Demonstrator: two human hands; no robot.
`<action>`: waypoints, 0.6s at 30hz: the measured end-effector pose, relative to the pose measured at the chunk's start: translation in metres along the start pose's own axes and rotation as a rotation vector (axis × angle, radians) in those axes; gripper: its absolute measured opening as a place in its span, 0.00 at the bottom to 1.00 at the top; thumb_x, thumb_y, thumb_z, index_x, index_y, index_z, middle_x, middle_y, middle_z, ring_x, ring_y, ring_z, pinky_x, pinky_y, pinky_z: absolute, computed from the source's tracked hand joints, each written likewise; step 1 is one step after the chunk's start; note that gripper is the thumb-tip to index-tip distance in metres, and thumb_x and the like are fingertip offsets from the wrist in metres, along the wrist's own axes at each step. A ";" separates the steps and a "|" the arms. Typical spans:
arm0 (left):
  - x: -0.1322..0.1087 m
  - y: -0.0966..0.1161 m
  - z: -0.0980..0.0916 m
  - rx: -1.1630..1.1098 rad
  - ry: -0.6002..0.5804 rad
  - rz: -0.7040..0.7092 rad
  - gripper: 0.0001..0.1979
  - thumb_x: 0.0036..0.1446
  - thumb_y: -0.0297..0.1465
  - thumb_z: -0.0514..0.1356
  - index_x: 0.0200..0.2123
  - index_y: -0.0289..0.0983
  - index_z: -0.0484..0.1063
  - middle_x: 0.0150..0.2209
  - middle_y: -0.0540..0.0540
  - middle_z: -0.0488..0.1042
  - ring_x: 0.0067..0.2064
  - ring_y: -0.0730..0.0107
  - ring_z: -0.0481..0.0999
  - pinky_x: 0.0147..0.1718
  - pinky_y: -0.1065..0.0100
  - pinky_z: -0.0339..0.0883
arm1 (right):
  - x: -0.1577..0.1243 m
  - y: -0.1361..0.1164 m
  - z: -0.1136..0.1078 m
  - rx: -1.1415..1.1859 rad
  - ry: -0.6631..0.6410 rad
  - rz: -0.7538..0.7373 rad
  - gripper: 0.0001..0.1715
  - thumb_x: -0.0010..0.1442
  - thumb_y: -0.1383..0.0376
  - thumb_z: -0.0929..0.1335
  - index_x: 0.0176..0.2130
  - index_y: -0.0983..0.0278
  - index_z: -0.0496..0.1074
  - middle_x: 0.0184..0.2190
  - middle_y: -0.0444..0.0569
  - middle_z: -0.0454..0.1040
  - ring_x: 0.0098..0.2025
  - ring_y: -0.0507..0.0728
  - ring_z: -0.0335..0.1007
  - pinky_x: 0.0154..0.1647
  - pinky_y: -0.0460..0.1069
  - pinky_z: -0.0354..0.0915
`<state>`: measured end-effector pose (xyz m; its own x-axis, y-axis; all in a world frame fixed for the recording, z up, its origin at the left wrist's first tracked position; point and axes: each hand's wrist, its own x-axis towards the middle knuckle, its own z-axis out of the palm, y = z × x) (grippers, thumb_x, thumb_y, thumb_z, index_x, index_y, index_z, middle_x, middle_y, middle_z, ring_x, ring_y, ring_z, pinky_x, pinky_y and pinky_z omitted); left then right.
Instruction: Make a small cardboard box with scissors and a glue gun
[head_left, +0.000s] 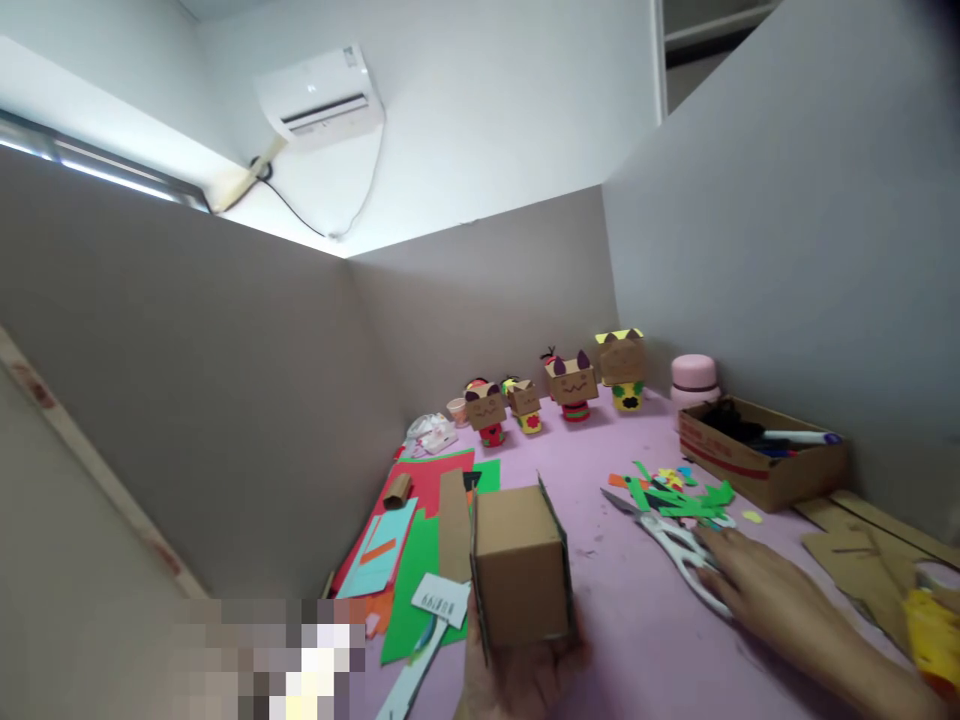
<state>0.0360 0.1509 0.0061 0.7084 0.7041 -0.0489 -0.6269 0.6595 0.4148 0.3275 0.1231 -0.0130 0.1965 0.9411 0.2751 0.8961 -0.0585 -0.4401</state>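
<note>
My left hand holds a small brown cardboard box from below, with its fingers under the bottom and along the side. The box has side panels that stick out past its edges. On the right, my right hand has its fingers closed at the white handles of a pair of scissors. The scissors lie at the table surface, their dark blades pointing to the far left. Beyond the blades is a pile of green, orange and yellow paper scraps.
Several cardboard-headed figures stand at the back of the purple table. Coloured paper sheets and a cardboard strip lie left. At right are a pink flask, an open box of pens and cardboard pieces. Grey partitions enclose the table.
</note>
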 end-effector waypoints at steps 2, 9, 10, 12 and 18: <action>-0.001 0.000 -0.001 -0.001 -0.033 0.008 0.37 0.45 0.49 0.60 0.50 0.24 0.69 0.42 0.32 0.77 0.41 0.54 0.76 0.45 0.57 0.66 | 0.002 0.000 -0.003 0.111 0.028 0.021 0.26 0.57 0.60 0.59 0.51 0.71 0.69 0.49 0.65 0.73 0.50 0.71 0.68 0.48 0.62 0.64; 0.006 0.005 0.000 -0.021 0.148 0.084 0.32 0.44 0.49 0.62 0.46 0.30 0.71 0.41 0.35 0.78 0.40 0.53 0.76 0.43 0.55 0.65 | -0.013 -0.048 -0.023 1.724 -0.152 0.385 0.27 0.44 0.60 0.76 0.45 0.57 0.70 0.34 0.43 0.79 0.28 0.54 0.73 0.29 0.46 0.71; 0.008 0.005 0.001 -0.012 0.209 0.119 0.31 0.45 0.48 0.62 0.46 0.31 0.71 0.39 0.35 0.79 0.38 0.53 0.77 0.42 0.55 0.66 | -0.017 -0.054 -0.024 1.835 -0.247 0.422 0.26 0.43 0.63 0.77 0.43 0.58 0.71 0.32 0.43 0.79 0.26 0.53 0.73 0.28 0.46 0.71; 0.010 0.005 0.003 0.031 0.326 0.209 0.30 0.47 0.46 0.61 0.49 0.33 0.67 0.37 0.35 0.79 0.35 0.54 0.77 0.40 0.55 0.67 | -0.023 -0.063 -0.026 1.947 -0.333 0.461 0.22 0.42 0.66 0.77 0.39 0.60 0.73 0.30 0.44 0.79 0.28 0.54 0.74 0.31 0.47 0.71; 0.011 0.004 0.016 0.123 0.538 0.453 0.27 0.52 0.37 0.62 0.55 0.42 0.59 0.38 0.44 0.77 0.36 0.59 0.77 0.39 0.54 0.69 | -0.033 -0.084 -0.037 1.996 -0.449 0.437 0.28 0.38 0.62 0.79 0.41 0.61 0.74 0.35 0.52 0.80 0.44 0.61 0.75 0.47 0.49 0.68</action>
<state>0.0463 0.1573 0.0219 0.1088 0.9550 -0.2759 -0.7578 0.2593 0.5987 0.2604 0.0841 0.0469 -0.1356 0.9833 -0.1211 -0.7829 -0.1813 -0.5951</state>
